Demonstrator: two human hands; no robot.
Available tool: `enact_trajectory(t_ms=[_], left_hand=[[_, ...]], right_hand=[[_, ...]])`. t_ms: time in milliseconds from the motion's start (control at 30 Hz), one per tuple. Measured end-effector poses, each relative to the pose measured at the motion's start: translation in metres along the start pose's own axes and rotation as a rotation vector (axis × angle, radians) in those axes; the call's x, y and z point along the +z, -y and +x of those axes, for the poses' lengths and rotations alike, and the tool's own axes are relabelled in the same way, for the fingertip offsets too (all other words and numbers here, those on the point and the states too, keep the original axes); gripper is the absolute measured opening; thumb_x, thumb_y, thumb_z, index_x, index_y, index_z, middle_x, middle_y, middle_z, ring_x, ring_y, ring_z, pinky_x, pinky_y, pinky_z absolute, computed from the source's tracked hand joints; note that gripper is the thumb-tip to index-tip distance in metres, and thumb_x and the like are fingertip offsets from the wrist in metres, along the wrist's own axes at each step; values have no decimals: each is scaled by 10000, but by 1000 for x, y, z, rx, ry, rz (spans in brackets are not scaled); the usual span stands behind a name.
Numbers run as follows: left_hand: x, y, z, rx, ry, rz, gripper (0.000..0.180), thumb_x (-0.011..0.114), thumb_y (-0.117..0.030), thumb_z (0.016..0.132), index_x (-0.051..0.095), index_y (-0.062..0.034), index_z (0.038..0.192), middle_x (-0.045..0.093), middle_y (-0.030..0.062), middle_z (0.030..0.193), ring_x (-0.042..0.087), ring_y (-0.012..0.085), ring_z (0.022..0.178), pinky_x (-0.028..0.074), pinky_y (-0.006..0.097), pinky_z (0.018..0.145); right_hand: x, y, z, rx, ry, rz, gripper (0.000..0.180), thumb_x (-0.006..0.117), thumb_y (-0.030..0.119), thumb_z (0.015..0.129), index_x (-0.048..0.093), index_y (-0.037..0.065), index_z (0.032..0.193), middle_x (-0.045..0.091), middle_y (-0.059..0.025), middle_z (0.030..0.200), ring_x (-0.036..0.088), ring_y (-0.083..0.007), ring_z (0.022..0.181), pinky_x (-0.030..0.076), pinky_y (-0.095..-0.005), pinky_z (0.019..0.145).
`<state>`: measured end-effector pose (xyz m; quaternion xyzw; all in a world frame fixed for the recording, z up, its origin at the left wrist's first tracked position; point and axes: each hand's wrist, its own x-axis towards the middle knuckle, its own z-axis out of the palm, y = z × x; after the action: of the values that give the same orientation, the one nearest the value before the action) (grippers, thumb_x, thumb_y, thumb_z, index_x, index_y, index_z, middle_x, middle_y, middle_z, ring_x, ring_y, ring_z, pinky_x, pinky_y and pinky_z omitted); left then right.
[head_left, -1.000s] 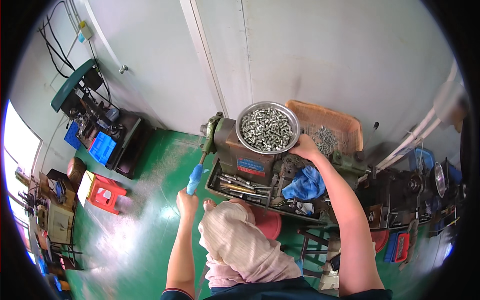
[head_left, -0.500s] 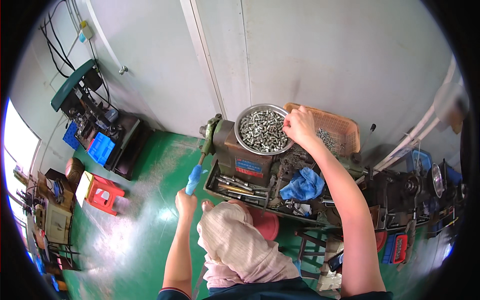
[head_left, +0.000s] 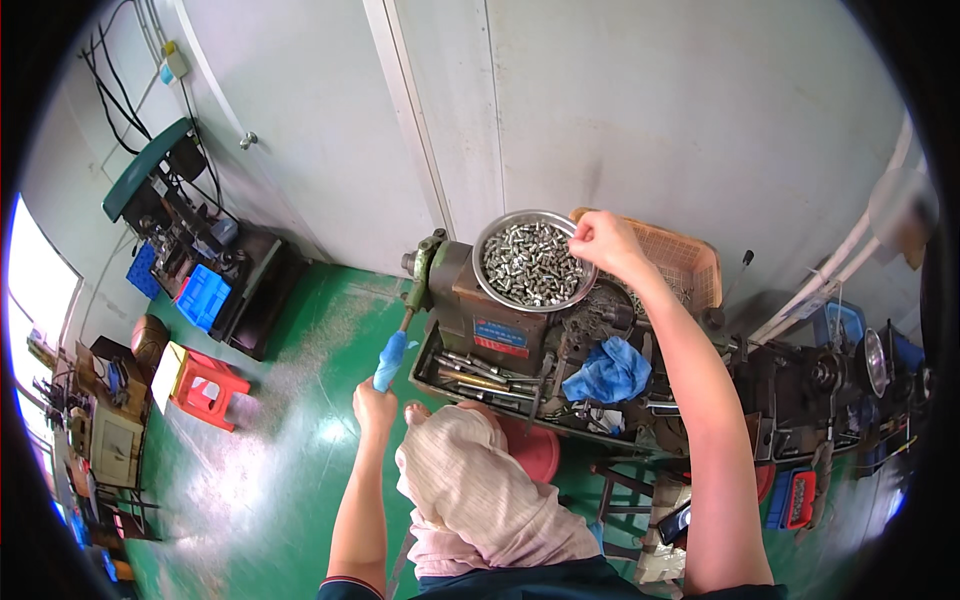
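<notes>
My left hand (head_left: pixel 374 408) is wrapped round the lower end of a lever handle (head_left: pixel 391 358) covered in blue wrapping. The lever runs up to the green-grey end of a bench machine (head_left: pixel 462 300). On top of that machine sits a round metal bowl (head_left: pixel 478 262) heaped with small silvery metal parts (head_left: pixel 532 262). At the bowl's right rim my right hand (head_left: pixel 608 242) hovers with thumb and fingertips pinched together. Whatever is between those fingertips, if anything, is too small to make out. Behind my right wrist stands a tan plastic basket (head_left: pixel 690 250), partly hidden by the arm.
A crumpled blue cloth (head_left: pixel 607 370) lies on the machine's tray, beside several metal rods (head_left: pixel 475 374). Below is a red round stool or tub (head_left: pixel 535 452). Left on the green floor stand a red stool (head_left: pixel 207 388) and a drill press (head_left: pixel 165 190) with a blue bin (head_left: pixel 203 297).
My right hand has risen slightly off the parts at the bowl's right side, its fingers now drawn into a pinch. The left hand keeps its hold on the lever handle.
</notes>
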<state>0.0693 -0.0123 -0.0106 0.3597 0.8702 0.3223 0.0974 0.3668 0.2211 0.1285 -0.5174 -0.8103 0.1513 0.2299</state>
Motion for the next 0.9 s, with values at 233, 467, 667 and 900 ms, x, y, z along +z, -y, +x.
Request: enact_trajectory(t_ms=[233,467,667,900], left_hand=[[-3,-2,0,11,6,-9,166,512,-113,678,610,-47,794,572,199,699,556,357,707,427,404,630],[-4,-4,-1,-5,17,24,162,515,-118,679,608,-45,790,571,202,702,556,358,709,426,404,632],[-6,-5,-1,-2,21,13,155,522,-123,682,600,-33,780,566,209,701,552,362,713,420,415,631],[-6,0,0,12,13,10,153,520,-124,684,602,-39,781,569,203,698,555,357,710,422,414,633]], right_hand=[[15,-58,-17,180,-17,107,146,633,132,534,588,39,638,601,-92,659,583,-202,650,456,-306,624],[95,-100,-36,194,189,480,177,644,104,534,619,20,687,612,-77,653,585,-154,610,448,-255,589],[108,-104,-37,150,187,446,162,638,139,552,627,48,684,615,-68,651,594,-160,618,448,-255,595],[103,-99,-39,191,174,459,169,645,135,557,630,46,700,618,-79,664,599,-172,632,454,-261,607]])
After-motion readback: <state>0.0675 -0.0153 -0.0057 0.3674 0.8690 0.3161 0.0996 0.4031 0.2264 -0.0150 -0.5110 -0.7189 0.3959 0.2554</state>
